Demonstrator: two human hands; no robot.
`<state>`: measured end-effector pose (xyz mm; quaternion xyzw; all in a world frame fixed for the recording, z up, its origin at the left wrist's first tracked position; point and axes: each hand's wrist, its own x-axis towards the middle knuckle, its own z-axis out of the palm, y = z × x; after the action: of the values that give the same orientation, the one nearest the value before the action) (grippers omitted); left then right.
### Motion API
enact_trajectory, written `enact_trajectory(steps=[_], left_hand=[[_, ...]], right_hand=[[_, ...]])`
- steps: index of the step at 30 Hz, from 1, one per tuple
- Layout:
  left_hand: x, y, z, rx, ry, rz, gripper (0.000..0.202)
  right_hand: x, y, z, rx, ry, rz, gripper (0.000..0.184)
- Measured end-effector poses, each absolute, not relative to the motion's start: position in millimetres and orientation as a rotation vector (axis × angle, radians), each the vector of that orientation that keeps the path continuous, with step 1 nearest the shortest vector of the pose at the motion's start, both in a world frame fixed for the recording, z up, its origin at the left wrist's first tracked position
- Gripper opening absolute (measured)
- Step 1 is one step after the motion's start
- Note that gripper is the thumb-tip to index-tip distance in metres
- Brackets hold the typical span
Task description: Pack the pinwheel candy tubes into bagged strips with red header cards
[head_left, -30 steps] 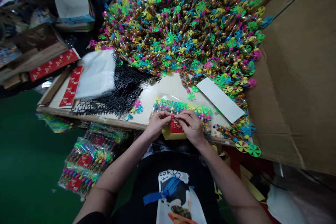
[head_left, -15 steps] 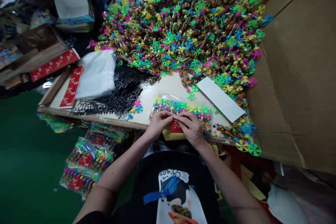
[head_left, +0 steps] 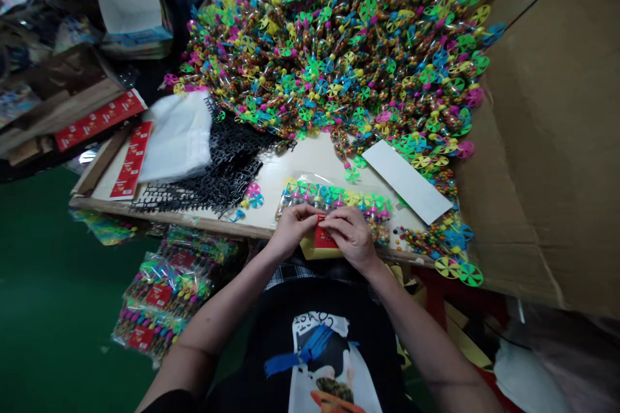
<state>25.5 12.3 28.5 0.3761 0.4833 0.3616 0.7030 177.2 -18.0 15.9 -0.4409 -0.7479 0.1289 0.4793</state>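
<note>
At the table's front edge lies a clear plastic bag [head_left: 334,197] packed with a row of candy-filled tubes topped by coloured pinwheels. Over its near side, a red printed label [head_left: 325,235] with a yellow strip [head_left: 317,251] below it sits between my hands. My left hand [head_left: 294,226] is closed, thumb and forefinger pinching the label's upper left edge. My right hand [head_left: 352,235] is closed too, its fingertips pinched at the label's upper right. The fingers hide part of the bag and the label's top corners.
A big heap of candy pinwheel tubes [head_left: 329,45] covers the back. A white card [head_left: 407,181] lies right, beside a cardboard wall [head_left: 542,142]. Left are black netting [head_left: 227,161], white plastic bags [head_left: 181,135] and red label strips [head_left: 132,161]. Filled packs [head_left: 157,297] are stacked below, left.
My right fingers have shifted slightly away from my left fingertips, and more of the red label shows between the hands. The bag has stayed in place.
</note>
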Motion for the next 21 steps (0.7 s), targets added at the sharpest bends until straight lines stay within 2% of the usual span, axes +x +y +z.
enact_trajectory(steps=[7,14,21], left_hand=[[23.4,12.1,28.7,0.849,1.059,0.824,0.021],[26.6,8.0,25.5,0.766,1.059,0.841,0.026],[26.8,8.6,27.2,0.839,1.079,0.839,0.022]], right_hand=[[178.0,-20.2,13.7,-1.229,-1.721,0.285,0.018],[178.4,-21.9,13.8,-1.174,-1.764,0.182,0.018],[174.9,-21.5,13.8,-1.254,-1.699,0.338,0.01]])
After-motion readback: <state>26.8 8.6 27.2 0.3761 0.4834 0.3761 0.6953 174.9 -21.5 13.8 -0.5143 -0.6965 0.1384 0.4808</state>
